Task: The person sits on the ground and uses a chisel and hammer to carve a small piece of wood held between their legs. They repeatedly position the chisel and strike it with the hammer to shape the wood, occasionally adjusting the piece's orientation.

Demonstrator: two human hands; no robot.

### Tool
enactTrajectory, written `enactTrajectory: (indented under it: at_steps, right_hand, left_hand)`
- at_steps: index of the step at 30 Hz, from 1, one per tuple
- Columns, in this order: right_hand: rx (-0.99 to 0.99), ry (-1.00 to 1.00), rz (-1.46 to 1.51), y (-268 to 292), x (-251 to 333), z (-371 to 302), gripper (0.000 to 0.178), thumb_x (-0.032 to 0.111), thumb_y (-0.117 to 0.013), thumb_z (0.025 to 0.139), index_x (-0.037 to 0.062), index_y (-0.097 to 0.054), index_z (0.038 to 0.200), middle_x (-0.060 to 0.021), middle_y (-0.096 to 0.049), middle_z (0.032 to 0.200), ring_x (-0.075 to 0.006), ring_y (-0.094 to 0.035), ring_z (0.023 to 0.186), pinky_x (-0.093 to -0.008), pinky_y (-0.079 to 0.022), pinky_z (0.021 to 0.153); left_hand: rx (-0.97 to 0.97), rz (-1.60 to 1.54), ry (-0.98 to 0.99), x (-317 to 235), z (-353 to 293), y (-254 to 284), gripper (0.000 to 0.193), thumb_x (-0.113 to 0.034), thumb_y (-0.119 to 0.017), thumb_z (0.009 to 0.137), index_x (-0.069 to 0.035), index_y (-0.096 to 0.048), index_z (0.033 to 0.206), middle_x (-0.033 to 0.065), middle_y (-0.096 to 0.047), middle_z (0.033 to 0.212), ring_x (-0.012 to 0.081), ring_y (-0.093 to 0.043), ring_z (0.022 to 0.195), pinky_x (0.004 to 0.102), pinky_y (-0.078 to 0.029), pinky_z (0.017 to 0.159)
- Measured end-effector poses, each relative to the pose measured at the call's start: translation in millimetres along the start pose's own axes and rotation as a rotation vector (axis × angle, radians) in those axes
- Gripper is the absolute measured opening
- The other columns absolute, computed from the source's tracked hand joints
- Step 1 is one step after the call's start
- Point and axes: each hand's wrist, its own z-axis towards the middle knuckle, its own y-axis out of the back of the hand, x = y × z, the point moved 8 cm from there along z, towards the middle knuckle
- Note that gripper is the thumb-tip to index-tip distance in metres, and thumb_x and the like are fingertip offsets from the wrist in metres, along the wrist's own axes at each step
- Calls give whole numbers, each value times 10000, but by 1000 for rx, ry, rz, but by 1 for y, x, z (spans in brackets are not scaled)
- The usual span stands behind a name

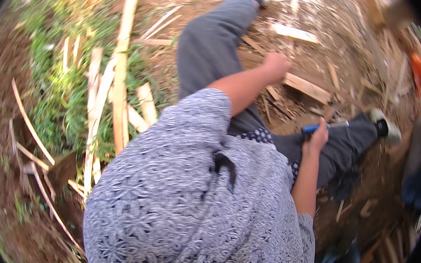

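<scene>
My left hand (pixel 276 67) is closed in a fist over the space between my outstretched legs. A pale, squared piece of wood (pixel 307 88) extends to the right from this fist. Beside my right thigh, my right hand (pixel 316 137) is wrapped round a tool with a blue handle (pixel 309 128). The working end of that tool is blurred near the far end of the wood, so its exact kind is unclear. Grey trousers (pixel 206 45) cover both my legs, which are spread on the ground.
Long pale wood strips (pixel 121 72) lie on the grass (pixel 51 101) at the left. Chips and offcuts, one a pale block (pixel 295 33), litter the dirt ahead. An orange object (pixel 418 73) and blue cloth (pixel 416 194) are at the right edge.
</scene>
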Motion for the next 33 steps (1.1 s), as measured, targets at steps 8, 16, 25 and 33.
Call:
enactTrajectory:
  at_steps: [8,16,25,33]
  right_hand:
    - [8,-18,-28,-4,10,-10,224,335,-716,949,155,-589,989,33,-564,875,-111,-588,764,-284,-495,627]
    - [52,-35,42,-9,8,-8,221,330,-716,952,153,-587,984,24,-562,884,-117,-594,791,-310,-523,640]
    - [11,-25,-1,-9,17,-20,246,321,-705,940,120,-583,1014,0,-580,872,-141,-631,746,-312,-492,571]
    - [13,29,17,0,8,1,204,290,-690,958,145,-578,869,51,-499,713,-74,-480,575,-270,-372,513]
  left_hand:
    - [289,0,124,-7,-4,-4,351,-227,-694,926,-152,-720,1267,103,-733,1245,299,-712,1140,495,-562,893]
    - [602,328,278,84,-25,-75,409,-279,-713,934,-143,-694,1319,99,-702,1325,307,-680,1210,502,-545,951]
    - [223,92,-29,-3,-26,-8,530,-427,-834,826,-134,-682,1242,100,-714,1232,313,-684,1178,476,-556,922]
    - [157,48,-87,-16,-3,-38,202,-256,-635,960,-176,-724,1123,103,-753,1003,305,-734,993,458,-589,782]
